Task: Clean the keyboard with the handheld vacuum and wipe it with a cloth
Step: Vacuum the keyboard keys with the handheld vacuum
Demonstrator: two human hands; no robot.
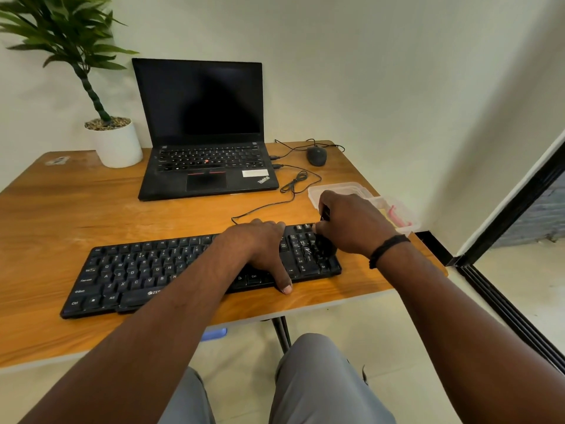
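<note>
Keyboard [128, 276] lies at worktop [61, 215] front edge, angled. Left hand [260, 249] presses flat on it, fingers straight w/ thumb over the near edge, prob. to stop it sliding. Right hand [351, 221] fingers curl round a dark vacuum [324, 214], held over the numpad end, prob. sucking dust there.

A wooden bench [91, 209] with an orange-brown grained top is standing against a plain off-white wall [367, 71], and dark metal legs [282, 333] are supporting it. A pale tiled floor [351, 319] is extending beneath and to the right. A black-framed sliding door track [501, 304] is running along the right side. Soft, even light is falling across the wall and bench top.
</note>
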